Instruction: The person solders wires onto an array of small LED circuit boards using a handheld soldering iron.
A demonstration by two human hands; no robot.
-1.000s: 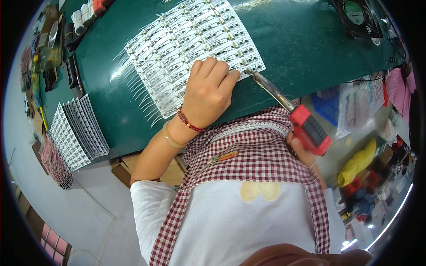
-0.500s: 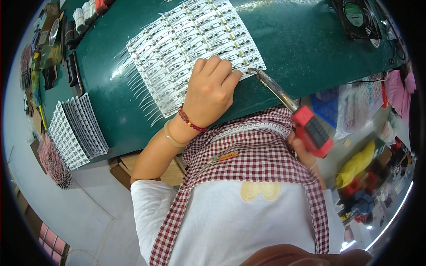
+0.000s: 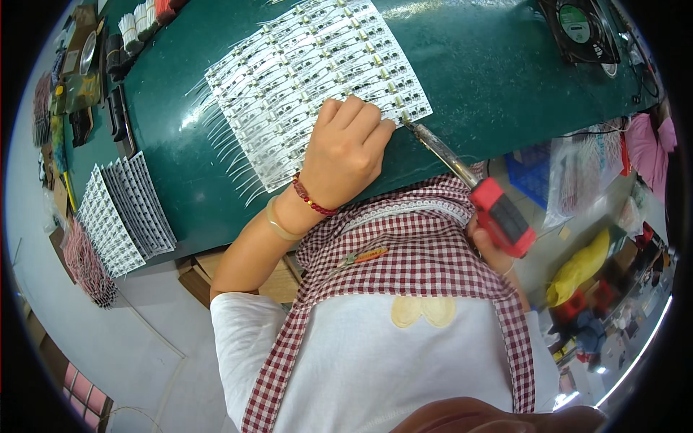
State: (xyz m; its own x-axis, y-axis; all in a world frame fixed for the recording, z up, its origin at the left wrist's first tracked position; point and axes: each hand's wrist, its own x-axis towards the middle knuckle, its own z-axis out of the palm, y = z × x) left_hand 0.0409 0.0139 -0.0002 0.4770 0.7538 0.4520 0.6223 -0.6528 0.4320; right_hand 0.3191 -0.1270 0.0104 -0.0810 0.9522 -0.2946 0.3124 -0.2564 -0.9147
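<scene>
A large white panel of small circuit boards (image 3: 296, 61) lies on the green table, with thin pale wires (image 3: 229, 148) fringing its left side. My left hand (image 3: 343, 148) rests over the panel's near edge, fingers curled and closed; whatever they pinch is hidden beneath them. The soldering iron (image 3: 509, 216) has a red and black handle, and my right hand (image 3: 492, 247) is closed around it, partly hidden behind the handle. Its metal tip meets the panel near the near right corner, just right of my left fingertips.
Several similar panels (image 3: 126, 209) stand stacked at the table's left edge, beside a bundle of pinkish wires (image 3: 88, 263). A black fan (image 3: 577, 29) sits at the far right. Tools and a black-handled knife (image 3: 118, 115) lie along the left. Below the right edge is a blue crate (image 3: 530, 177).
The soldering iron has shifted slightly left and down, its tip now a little lower on the panel's edge. My left hand has moved slightly to the right.
</scene>
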